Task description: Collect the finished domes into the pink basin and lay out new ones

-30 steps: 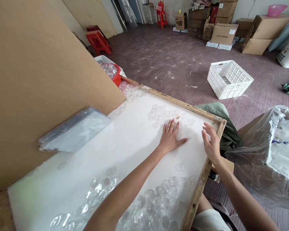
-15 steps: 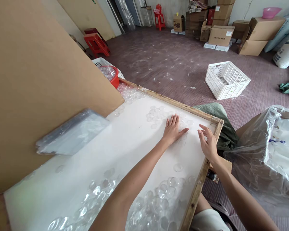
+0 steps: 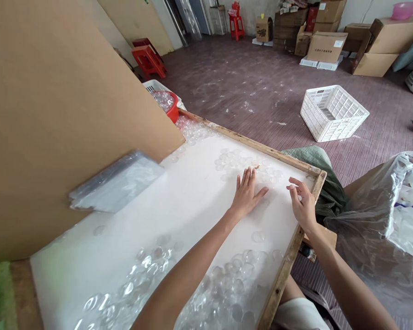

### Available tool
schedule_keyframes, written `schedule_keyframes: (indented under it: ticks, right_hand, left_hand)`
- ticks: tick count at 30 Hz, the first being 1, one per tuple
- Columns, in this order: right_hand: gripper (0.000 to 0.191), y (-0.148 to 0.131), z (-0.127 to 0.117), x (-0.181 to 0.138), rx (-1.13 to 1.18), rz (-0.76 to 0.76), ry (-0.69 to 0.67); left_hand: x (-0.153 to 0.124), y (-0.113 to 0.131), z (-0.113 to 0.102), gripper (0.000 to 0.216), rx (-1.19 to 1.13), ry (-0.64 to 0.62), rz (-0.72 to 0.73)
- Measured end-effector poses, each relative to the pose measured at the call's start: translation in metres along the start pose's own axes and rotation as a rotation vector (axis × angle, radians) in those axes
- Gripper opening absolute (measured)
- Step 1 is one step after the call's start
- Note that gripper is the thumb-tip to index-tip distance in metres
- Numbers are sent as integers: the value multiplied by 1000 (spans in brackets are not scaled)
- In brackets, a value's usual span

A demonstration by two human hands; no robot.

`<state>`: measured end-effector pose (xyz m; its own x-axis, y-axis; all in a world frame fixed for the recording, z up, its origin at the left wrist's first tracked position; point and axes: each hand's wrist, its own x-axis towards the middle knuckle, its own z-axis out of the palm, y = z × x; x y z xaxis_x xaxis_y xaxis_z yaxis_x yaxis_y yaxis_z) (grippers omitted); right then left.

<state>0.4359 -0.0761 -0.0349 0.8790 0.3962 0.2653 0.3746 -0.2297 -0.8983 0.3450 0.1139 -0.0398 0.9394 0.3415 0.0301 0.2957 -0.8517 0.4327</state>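
Observation:
My left hand (image 3: 246, 195) lies palm down on the white tabletop (image 3: 192, 197), fingers stretched and thumb spread. Its fingertips are at the near edge of a loose group of clear round plastic pieces (image 3: 229, 158), like small discs or domes. Over the table's right corner, my right hand (image 3: 302, 206) hovers with loosely bent fingers, thumb and forefinger slightly apart, and nothing visible between them. A larger heap of the same clear pieces (image 3: 237, 286) spreads along the near side, partly hidden by my left forearm. One single clear piece (image 3: 258, 236) lies between heap and hands.
A wooden rim (image 3: 254, 143) edges the table. A cardboard sheet (image 3: 72, 114) and a stack of plastic bags (image 3: 119, 181) are left. A red basin (image 3: 173, 112) of clear pieces stands far left. A plastic-lined box (image 3: 392, 220) is right; a white crate (image 3: 333, 117) sits on the floor.
The view has shifted, so the scene sits slightly further right. My left hand has drawn back a little from the group of clear pieces. My right hand stays near the corner.

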Motion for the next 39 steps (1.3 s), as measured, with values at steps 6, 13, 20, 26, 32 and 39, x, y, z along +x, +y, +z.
schedule_keyframes:
  ticks: [6,13,20,26,32,39]
  right_hand:
    - [43,2,-1,0,-8,6,-21]
    - [37,9,-2,3,-87,-48,-128]
    - [30,3,11,-33,-78,-235,-411]
    - [58,-12,13,-85,-270,-534,-849]
    - [37,-9,3,-79,-317,-517,-819]
    - [27,-15,3,-77,-220,-472,-764]
  left_hand:
    - [-134,-24,-31,69,-86,29,-50]
    - [-277,-11,-44,78,46,11,-323]
    - [-288,18,-4,103,212,-37,-214]
    - [-260,28,4,66,199,42,-179]
    - [-246,38,-9,47,159,79,-207]
    - [-205,47,-17,55,162,82,-151]
